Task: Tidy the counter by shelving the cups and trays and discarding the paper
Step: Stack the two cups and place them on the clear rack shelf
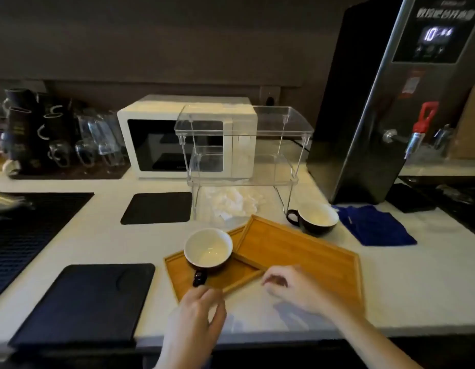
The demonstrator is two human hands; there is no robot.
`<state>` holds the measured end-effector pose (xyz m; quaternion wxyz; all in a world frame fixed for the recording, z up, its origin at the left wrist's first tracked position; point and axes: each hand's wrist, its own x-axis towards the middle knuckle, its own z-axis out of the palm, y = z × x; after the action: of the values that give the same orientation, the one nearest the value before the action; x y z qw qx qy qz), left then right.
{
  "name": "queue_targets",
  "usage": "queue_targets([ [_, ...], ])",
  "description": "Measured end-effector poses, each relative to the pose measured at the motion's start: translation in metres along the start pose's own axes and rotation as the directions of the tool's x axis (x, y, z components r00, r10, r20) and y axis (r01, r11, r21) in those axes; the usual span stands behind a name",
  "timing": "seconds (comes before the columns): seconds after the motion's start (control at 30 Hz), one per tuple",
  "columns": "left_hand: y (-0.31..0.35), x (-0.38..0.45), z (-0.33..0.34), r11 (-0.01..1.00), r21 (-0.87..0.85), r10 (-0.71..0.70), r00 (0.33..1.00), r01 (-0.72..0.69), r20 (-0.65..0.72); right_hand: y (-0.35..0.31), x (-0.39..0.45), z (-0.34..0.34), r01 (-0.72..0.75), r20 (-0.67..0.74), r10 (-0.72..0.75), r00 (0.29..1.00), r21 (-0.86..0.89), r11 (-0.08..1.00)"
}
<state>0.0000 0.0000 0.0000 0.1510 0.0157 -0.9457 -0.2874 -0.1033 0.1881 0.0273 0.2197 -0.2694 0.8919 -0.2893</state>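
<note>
Both hands empty near the counter's (pixel 98 241) front edge, left hand (pixel 201 307) loosely open by the cup (pixel 208 249) on the lower tray (pixel 217 278), right hand (pixel 292 288) half-curled over the upper tray (pixel 297 249), likely poised to clear these first; crumpled paper (pixel 231 203) under the clear shelf (pixel 244 145), second cup (pixel 315 217) beside.

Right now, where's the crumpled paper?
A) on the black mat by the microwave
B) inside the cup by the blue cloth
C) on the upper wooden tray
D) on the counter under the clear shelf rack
D: the crumpled paper lies on the counter between the legs of the clear shelf rack, behind both trays and clear of the cups.
</note>
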Motion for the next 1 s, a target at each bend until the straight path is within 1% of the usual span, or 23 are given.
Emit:
queue_targets([
  [0.03,-0.002,0.005,-0.002,0.998,-0.057,-0.01,0.999,0.007,-0.049,0.005,0.005,-0.007,0.036,-0.077,-0.036,0.996,0.006,0.999],
  [0.07,-0.004,0.009,-0.003,0.995,-0.097,-0.025,0.99,0.012,-0.136,0.008,0.009,-0.014,0.051,-0.17,-0.05,0.984,0.005,0.999],
  [0.1,-0.007,0.014,0.0,0.993,-0.1,-0.073,0.978,0.054,-0.196,0.014,0.013,-0.021,0.069,-0.269,-0.062,0.961,0.017,0.997],
  [0.13,-0.007,0.02,0.0,0.992,-0.104,-0.101,0.956,0.075,-0.275,0.02,0.017,-0.031,0.078,-0.381,-0.058,0.923,0.035,0.996],
  [0.17,-0.009,0.024,0.002,0.987,-0.119,-0.137,0.941,0.105,-0.309,0.027,0.022,-0.038,0.084,-0.462,-0.05,0.885,0.054,0.995],
  [0.23,-0.012,0.031,0.008,0.967,-0.172,-0.232,0.924,0.186,-0.304,0.042,0.031,-0.046,0.07,-0.572,-0.024,0.82,0.058,0.996],
  [0.3,-0.018,0.038,0.013,0.93,-0.239,-0.333,0.915,0.279,-0.227,0.058,0.043,-0.058,0.011,-0.648,0.002,0.762,0.017,1.0],
  [0.37,-0.023,0.043,0.018,0.892,-0.302,-0.396,0.903,0.335,-0.167,0.073,0.053,-0.068,-0.064,-0.686,0.047,0.726,0.001,0.998],
  [0.47,-0.029,0.047,0.027,0.864,-0.37,-0.418,0.897,0.342,-0.148,0.095,0.07,-0.078,-0.178,-0.715,0.093,0.693,-0.044,0.983],
  [0.53,-0.032,0.047,0.031,0.826,-0.43,-0.452,0.884,0.364,-0.12,0.109,0.08,-0.084,-0.268,-0.714,0.135,0.687,-0.076,0.96],
  [0.6,-0.036,0.049,0.034,0.801,-0.47,-0.469,0.877,0.372,-0.105,0.12,0.087,-0.087,-0.323,-0.696,0.208,0.687,-0.036,0.946],
  [0.63,-0.037,0.05,0.034,0.793,-0.48,-0.476,0.873,0.376,-0.102,0.123,0.089,-0.086,-0.32,-0.683,0.245,0.688,0.018,0.947],
  [0.73,-0.039,0.051,0.035,0.77,-0.512,-0.497,0.861,0.381,-0.107,0.129,0.094,-0.081,-0.229,-0.667,0.299,0.683,0.194,0.954],
  [0.8,-0.041,0.051,0.036,0.766,-0.513,-0.506,0.856,0.388,-0.109,0.131,0.098,-0.079,-0.2,-0.691,0.333,0.642,0.268,0.942],
  [0.9,-0.041,0.05,0.036,0.764,-0.516,-0.508,0.854,0.387,-0.112,0.132,0.101,-0.079,-0.22,-0.708,0.386,0.591,0.319,0.922],
  [1.0,-0.039,0.05,0.036,0.765,-0.52,-0.505,0.856,0.381,-0.115,0.131,0.1,-0.078,-0.195,-0.736,0.377,0.562,0.325,0.925],
])
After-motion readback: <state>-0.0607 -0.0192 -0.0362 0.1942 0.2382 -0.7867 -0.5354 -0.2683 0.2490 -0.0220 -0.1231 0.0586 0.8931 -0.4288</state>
